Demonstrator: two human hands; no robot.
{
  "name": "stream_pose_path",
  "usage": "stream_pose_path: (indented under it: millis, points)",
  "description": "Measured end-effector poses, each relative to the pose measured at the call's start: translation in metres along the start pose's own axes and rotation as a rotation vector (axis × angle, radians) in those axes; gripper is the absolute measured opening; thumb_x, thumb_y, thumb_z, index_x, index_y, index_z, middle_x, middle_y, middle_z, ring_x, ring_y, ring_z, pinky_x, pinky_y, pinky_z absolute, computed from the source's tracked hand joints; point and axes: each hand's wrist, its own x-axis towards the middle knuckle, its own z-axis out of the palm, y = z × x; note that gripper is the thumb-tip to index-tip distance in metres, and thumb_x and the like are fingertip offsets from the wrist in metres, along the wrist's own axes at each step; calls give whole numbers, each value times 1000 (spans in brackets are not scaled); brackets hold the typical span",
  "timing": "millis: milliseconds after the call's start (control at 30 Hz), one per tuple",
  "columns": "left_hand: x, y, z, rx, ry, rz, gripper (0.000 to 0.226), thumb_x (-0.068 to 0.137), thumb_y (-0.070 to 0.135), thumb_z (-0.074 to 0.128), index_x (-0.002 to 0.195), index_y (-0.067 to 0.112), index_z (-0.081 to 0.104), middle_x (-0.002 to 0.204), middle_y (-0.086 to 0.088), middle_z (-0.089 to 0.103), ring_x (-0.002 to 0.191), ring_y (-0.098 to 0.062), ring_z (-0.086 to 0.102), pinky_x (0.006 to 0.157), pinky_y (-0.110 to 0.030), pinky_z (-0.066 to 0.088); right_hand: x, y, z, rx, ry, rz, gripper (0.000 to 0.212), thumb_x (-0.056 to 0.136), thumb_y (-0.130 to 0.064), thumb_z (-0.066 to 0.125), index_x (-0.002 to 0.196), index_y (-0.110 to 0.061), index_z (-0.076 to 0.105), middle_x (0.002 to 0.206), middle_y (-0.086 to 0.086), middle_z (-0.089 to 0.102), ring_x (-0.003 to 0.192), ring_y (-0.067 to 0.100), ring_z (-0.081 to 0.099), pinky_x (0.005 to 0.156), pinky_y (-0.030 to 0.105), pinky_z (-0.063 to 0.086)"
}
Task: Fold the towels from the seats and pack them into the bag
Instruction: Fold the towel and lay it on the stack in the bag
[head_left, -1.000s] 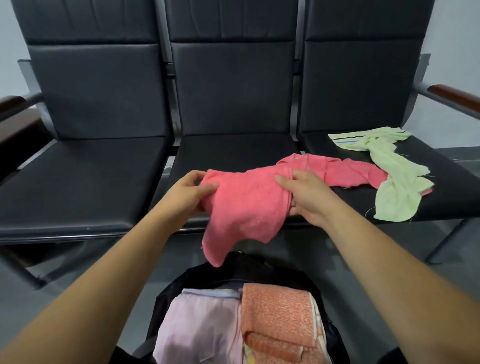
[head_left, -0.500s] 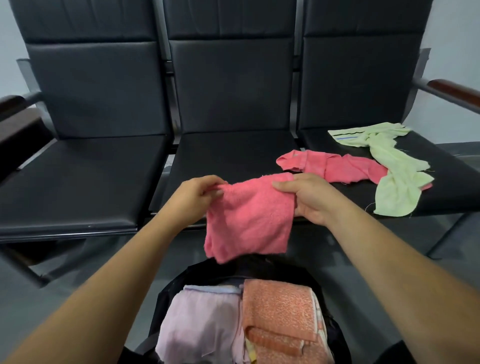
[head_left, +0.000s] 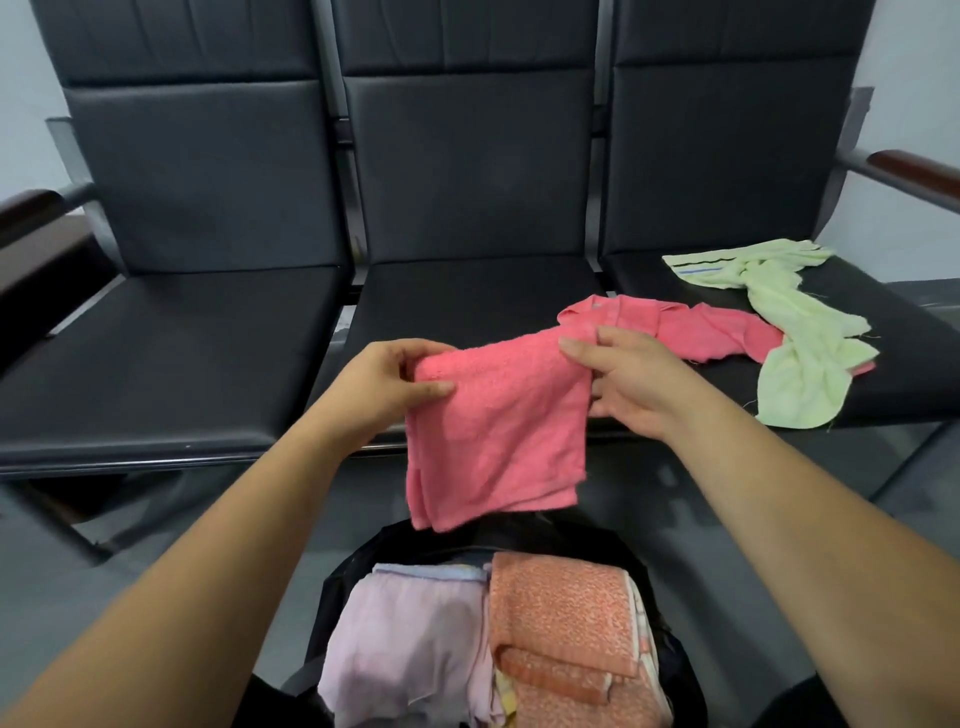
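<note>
Folded pink towel (head_left: 498, 431) is pinched at both top corners by left hand (head_left: 395, 384) and right hand (head_left: 634, 384), hung flat below the grip, with the open bag (head_left: 343, 587) sat directly beneath its lower hem, both hands equally near.

Not seeing any readable text, labels, brands or numbers here; nothing's showing on the pink towel (head_left: 498, 431), the bag (head_left: 467, 540) or the seats (head_left: 171, 364).
</note>
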Motion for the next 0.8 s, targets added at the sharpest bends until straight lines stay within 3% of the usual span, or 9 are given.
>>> stream_pose_path:
  millis: [67,133,233,300,400,500,633,800]
  points:
    - [0,-4,-3,172,46,41,24,89,12,75,107,28,77,97,8,78,96,-7,71,88,-26,54,-1,2,2,-175,38,-25,14,99,-21,64,108,-13,71,100,4,78,97,25,75,88,49,57]
    - [1,-7,-4,171,68,37,15,93,17,71,101,29,77,93,3,77,92,-12,71,89,-30,54,1,4,4,-177,68,-40,15,98,-20,65,107,-10,73,101,5,78,97,22,75,92,46,57]
    - [2,-10,-6,64,34,14,11,95,23,69,97,29,76,95,-13,75,88,-28,72,94,-48,57,0,0,4,44,28,-17,14,94,-14,69,100,-3,74,97,11,76,88,20,74,84,36,60]
    - [2,-9,-6,11,84,15,8,93,24,71,100,27,75,95,-12,75,85,-23,70,93,-50,58,-3,-5,2,203,-95,37,14,90,-15,70,97,-4,75,94,8,74,85,18,73,77,31,61]
    - [2,-8,-3,-75,196,-21,20,90,25,76,109,25,70,96,-7,72,83,-16,65,88,-43,57,-4,-4,-1,186,-193,97,28,87,-12,69,112,-1,73,106,12,74,100,23,71,92,36,58]
    - [2,-9,-7,-212,126,-92,46,74,22,89,115,21,68,101,-4,70,88,-16,66,81,-37,56,-3,2,2,125,-119,64,32,88,-2,68,119,8,68,116,19,72,106,28,71,89,37,60]
    - [-4,-12,-13,98,126,-17,46,77,5,84,119,18,69,105,0,71,89,-10,67,76,-17,57,-1,10,5,-3,9,-61,22,83,-2,76,105,2,75,106,16,76,103,28,73,88,37,58]
    - [-8,-13,-13,359,301,58,38,84,16,80,120,23,68,105,9,68,91,-3,62,73,-6,46,-8,13,14,-261,133,-286,12,80,-12,83,91,-17,81,95,2,79,94,18,75,87,31,56]
